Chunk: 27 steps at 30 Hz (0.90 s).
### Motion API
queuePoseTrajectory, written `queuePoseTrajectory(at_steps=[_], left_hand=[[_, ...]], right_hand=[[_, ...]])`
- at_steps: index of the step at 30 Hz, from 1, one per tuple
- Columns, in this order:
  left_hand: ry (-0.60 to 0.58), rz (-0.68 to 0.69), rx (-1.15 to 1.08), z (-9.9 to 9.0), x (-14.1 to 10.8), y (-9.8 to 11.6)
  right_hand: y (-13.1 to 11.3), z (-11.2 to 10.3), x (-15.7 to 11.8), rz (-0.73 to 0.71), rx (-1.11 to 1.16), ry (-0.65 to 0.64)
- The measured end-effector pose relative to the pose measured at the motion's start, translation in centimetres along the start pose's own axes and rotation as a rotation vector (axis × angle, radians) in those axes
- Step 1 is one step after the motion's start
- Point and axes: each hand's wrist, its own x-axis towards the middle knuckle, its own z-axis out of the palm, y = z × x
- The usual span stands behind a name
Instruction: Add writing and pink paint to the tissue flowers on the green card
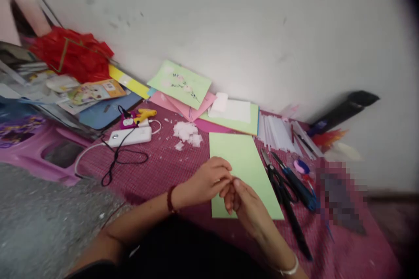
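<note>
My left hand (pixel 204 181) and my right hand (pixel 246 202) meet over a sheet of light green paper (pixel 240 148) near the table's front edge. The fingertips of both hands are pinched together and touch each other. Whatever lies between them, if anything, is too small or hidden to make out. To the right of the paper lie black-handled scissors (pixel 279 183) and a dark blue-handled tool (pixel 298 187). White torn scraps (pixel 187 133) lie in a small heap beyond my left hand.
A white power strip (pixel 131 136) with a black cord and a yellow glue gun (pixel 145 114) is at left. Along the wall are a green card with flowers (pixel 181 83), pink sheets and white strips (pixel 275 133). A red bag (pixel 73 54) and pink stool (pixel 42 157) stand farther left.
</note>
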Motion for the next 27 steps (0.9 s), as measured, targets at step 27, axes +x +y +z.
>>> queuePoseTrajectory(at_steps=[27], left_hand=[[-0.222, -0.222, -0.069, 3.7, 1.5, -8.4]], right_hand=[[3.1, -4.4, 7.8, -0.021, -0.057, 0.176]])
